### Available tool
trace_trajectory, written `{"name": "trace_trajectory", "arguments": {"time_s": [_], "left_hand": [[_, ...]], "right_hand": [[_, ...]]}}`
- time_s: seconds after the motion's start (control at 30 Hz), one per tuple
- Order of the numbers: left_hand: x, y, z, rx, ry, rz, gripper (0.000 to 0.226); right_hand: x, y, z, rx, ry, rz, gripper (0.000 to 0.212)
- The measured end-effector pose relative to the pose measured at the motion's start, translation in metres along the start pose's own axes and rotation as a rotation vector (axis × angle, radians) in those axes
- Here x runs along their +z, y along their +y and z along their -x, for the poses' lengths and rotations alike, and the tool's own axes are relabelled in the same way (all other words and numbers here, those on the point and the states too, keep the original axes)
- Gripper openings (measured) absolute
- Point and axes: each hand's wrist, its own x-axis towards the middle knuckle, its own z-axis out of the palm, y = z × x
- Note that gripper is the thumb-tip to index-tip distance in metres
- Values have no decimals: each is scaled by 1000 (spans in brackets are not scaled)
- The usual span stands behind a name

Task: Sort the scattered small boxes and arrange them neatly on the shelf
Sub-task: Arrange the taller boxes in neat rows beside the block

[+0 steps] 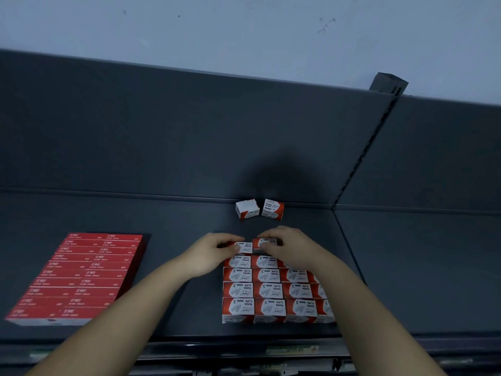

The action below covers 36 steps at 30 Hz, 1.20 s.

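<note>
On the dark grey shelf (189, 267), several red-and-white paper clip boxes (268, 291) lie in tidy rows near the front edge. At the far end of that block, my left hand (211, 253) grips one small box (244, 246) and my right hand (287, 246) grips another box (267, 243) beside it. Two loose boxes stand by the back panel: a mostly white one (247, 208) lying askew and a red-and-white one (273, 209) next to it.
A flat block of long red boxes (78, 278) covers the left part of the shelf. A slotted upright post (363, 150) divides the back panel on the right, with another shelf bay (423, 267) beyond it. A label strip (290, 350) runs along the front edge.
</note>
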Motion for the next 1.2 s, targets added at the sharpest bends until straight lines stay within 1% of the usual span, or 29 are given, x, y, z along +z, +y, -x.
{"name": "trace_trajectory", "arguments": {"time_s": [0.13, 0.27, 0.33, 0.47, 0.53, 0.6, 0.63, 0.7, 0.77, 0.83, 0.93, 1.0, 1.03, 1.13, 1.2], "left_hand": [[3, -1, 4, 15, -24, 58, 32], [4, -5, 4, 47, -29, 76, 43], [4, -5, 5, 48, -31, 76, 43], [0, 0, 1, 47, -75, 37, 32], [-5, 7, -3, 49, -86, -51, 30], [-12, 13, -13, 73, -34, -179, 36], [-15, 16, -20, 92, 11, -230, 39], [-22, 19, -36, 139, 117, -309, 40], [-28, 20, -52, 187, 199, -418, 41], [-32, 21, -67, 214, 228, -590, 47], [-29, 25, -81, 193, 195, -830, 55], [-24, 23, -87, 184, 153, -914, 53], [-22, 19, -89, 187, 141, -904, 51], [-18, 10, -89, 223, 161, -721, 34], [-16, 8, -87, 229, 189, -662, 24]], "right_hand": [[1, -3, 6, -9, -60, 39, 48], [1, -1, 8, -25, -74, 26, 46], [1, 1, 8, -24, -83, 0, 45], [1, 2, 8, -13, -101, -16, 45], [-2, 2, 7, 7, -97, -73, 46], [-7, 3, 2, 32, -9, -175, 43], [-9, 6, -4, 38, 72, -176, 41], [-11, 17, -18, 51, 226, -86, 41], [-12, 27, -34, 67, 304, -33, 47], [-12, 33, -48, 82, 301, 22, 55], [-13, 31, -60, 118, 206, 191, 62], [-13, 29, -63, 141, 169, 234, 57], [-12, 29, -64, 132, 183, 226, 52], [-9, 29, -61, 53, 258, 182, 31], [-7, 29, -57, 31, 282, 167, 25]]}}
